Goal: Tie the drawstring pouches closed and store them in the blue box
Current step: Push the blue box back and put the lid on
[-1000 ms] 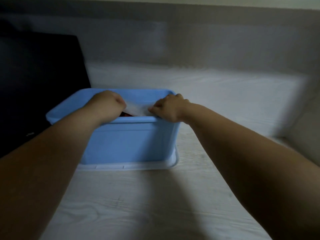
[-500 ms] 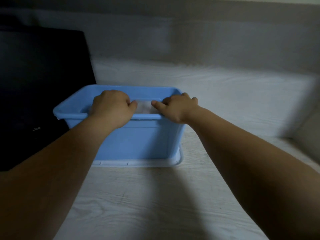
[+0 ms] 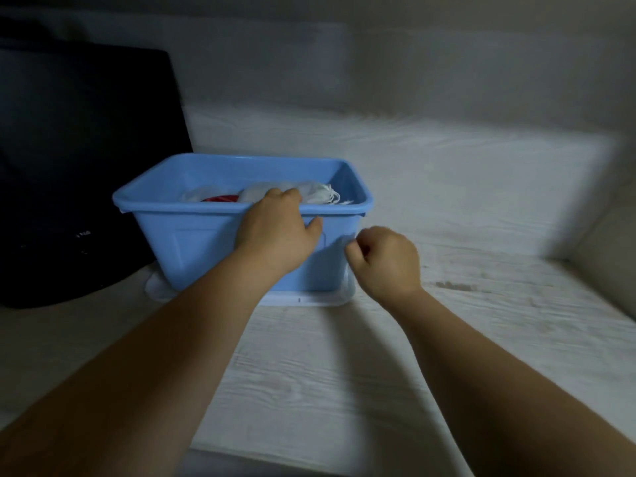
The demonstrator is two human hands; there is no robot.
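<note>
The blue box (image 3: 192, 235) stands on the pale wood-grain table, left of centre. Inside it lie white drawstring pouches (image 3: 309, 191), their cords bunched toward the right, and something red (image 3: 220, 199) shows beneath them. My left hand (image 3: 275, 232) holds the box's near rim, with the fingers hooked over the edge and the thumb on the outer wall. My right hand (image 3: 387, 261) hovers just off the box's near right corner, its fingers curled in and holding nothing.
The box rests on a white lid (image 3: 309, 300) that sticks out under its base. A large black object (image 3: 79, 160) leans at the left, close to the box. A grey wall runs along the back, and a beige edge (image 3: 612, 249) borders the table (image 3: 344, 373) on the right.
My right hand has left the box's rim and drawn back to the near right corner. My left hand stays on the near rim. The pouches now show inside the box.
</note>
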